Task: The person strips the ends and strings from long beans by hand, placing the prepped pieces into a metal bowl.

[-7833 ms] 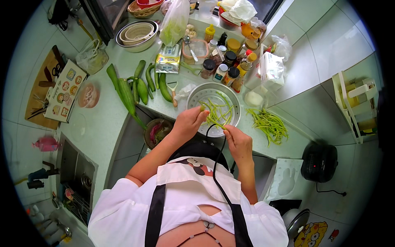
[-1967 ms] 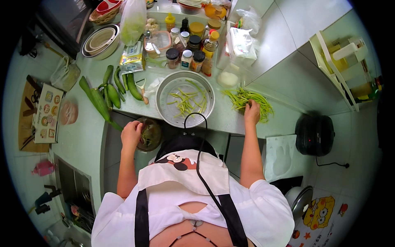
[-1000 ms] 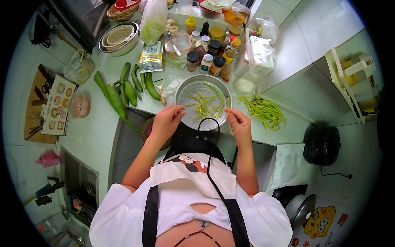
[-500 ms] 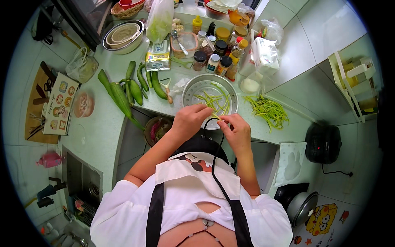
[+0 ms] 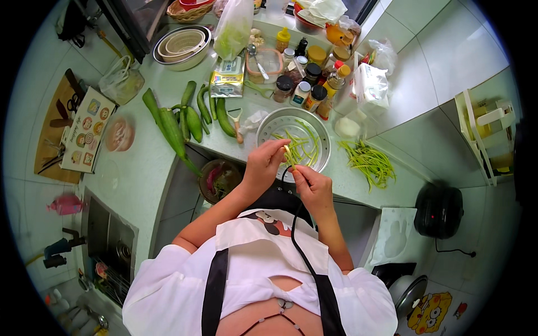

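Note:
My left hand (image 5: 262, 167) and my right hand (image 5: 312, 189) are close together over the near rim of a round metal colander (image 5: 268, 120). Between their pinched fingertips is a thin yellow-green stem (image 5: 288, 154), perhaps a slender bean; its exact kind is unclear. The left fingers hold its upper part and the right fingers its lower end. Several short pieces of the same green vegetable (image 5: 305, 147) lie inside the colander. To the right, a pile of long, uncut green stems (image 5: 370, 163) rests on the counter.
Left of the colander lie a peeler (image 5: 238, 131) and several long green gourds (image 5: 171, 134). Seasoning jars (image 5: 301, 92) crowd the back. Below the counter edge sits a waste bin (image 5: 216, 193). A black cooker (image 5: 439, 210) stands right, a sink (image 5: 109, 241) left. A black cable hangs in front of me.
The view has shifted slightly, moving the counter rightward in the picture. My right hand has dropped lower relative to the left, and the stem between them now stands more upright.

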### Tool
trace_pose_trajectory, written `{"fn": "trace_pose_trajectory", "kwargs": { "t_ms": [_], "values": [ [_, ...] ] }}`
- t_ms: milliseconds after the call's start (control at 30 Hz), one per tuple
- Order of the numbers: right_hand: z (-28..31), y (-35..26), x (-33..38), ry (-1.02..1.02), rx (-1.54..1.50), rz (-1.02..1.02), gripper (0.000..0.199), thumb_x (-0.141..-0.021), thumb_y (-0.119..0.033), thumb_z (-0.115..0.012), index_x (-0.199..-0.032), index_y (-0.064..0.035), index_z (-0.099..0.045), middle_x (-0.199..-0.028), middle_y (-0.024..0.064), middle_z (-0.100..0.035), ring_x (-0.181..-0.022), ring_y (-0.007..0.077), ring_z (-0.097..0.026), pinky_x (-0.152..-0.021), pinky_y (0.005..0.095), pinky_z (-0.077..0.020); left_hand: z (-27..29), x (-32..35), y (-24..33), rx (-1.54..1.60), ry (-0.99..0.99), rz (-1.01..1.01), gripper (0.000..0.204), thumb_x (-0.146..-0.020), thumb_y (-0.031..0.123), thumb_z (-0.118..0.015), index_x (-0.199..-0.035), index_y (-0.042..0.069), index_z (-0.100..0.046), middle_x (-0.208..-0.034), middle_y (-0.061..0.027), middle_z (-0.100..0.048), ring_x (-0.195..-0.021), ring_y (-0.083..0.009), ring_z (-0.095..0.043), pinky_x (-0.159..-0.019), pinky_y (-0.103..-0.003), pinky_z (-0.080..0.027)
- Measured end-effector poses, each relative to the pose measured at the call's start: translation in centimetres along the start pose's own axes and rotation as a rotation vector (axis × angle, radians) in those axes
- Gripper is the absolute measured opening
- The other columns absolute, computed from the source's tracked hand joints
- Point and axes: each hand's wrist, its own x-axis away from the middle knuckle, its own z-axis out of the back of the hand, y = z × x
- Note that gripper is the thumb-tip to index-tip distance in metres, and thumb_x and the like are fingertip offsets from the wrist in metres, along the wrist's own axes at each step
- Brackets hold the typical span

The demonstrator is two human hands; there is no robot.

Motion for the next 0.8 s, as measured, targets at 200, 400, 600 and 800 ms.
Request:
{"fn": "trace_pose_trajectory", "kwargs": {
  "t_ms": [200,400,600,800],
  "values": [
    [0.3,0.2,-0.4,0.085,0.052,0.055,0.018,-0.086,-0.019,-0.061,-0.093,-0.0042,-0.067,-0.073,0.0125,-0.064,-0.058,0.0258,-0.062,-0.053,0.0321,-0.0464,0.2,0.0,0.1,0.029,-0.092,-0.085,0.032,-0.092,0.011,-0.053,-0.122,0.0,-0.053,-0.103,-0.0095,-0.055,-0.084,-0.0148,-0.056,-0.072,-0.025,-0.048],
    [0.1,1.4,-0.6,0.144,0.141,0.162,0.017,-0.084,-0.02,-0.063,-0.092,-0.0052,-0.067,-0.077,0.0135,-0.066,-0.063,0.0291,-0.064,-0.054,0.0345,-0.0482,0.1,-0.4,0.8,-0.016,-0.116,-0.053,0.032,-0.088,0.009,-0.058,-0.119,0.001,-0.055,-0.1,-0.0098,-0.057,-0.082,-0.0159,-0.057,-0.072,-0.026,-0.048],
    [0.4,1.8,-0.7,0.164,0.254,0.146,0.017,-0.084,-0.022,-0.063,-0.09,-0.0072,-0.067,-0.076,0.0123,-0.065,-0.064,0.0298,-0.063,-0.054,0.036,-0.0485,-0.4,-0.5,0.8,-0.073,-0.096,-0.076,0.022,-0.086,0.005,-0.06,-0.108,0.001,-0.062,-0.084,-0.0089,-0.061,-0.072,-0.0149,-0.06,-0.065,-0.025,-0.048],
    [0.6,2.0,-0.8,0.169,0.284,0.123,0.017,-0.085,-0.024,-0.062,-0.091,-0.009,-0.066,-0.073,0.0114,-0.064,-0.062,0.0295,-0.062,-0.053,0.0363,-0.0474,-0.7,-0.3,0.1,-0.116,-0.08,-0.043,0.018,-0.086,0.007,-0.061,-0.102,0.001,-0.064,-0.078,-0.0078,-0.061,-0.066,-0.0117,-0.061,-0.059,-0.023,-0.047]
  ]
}}
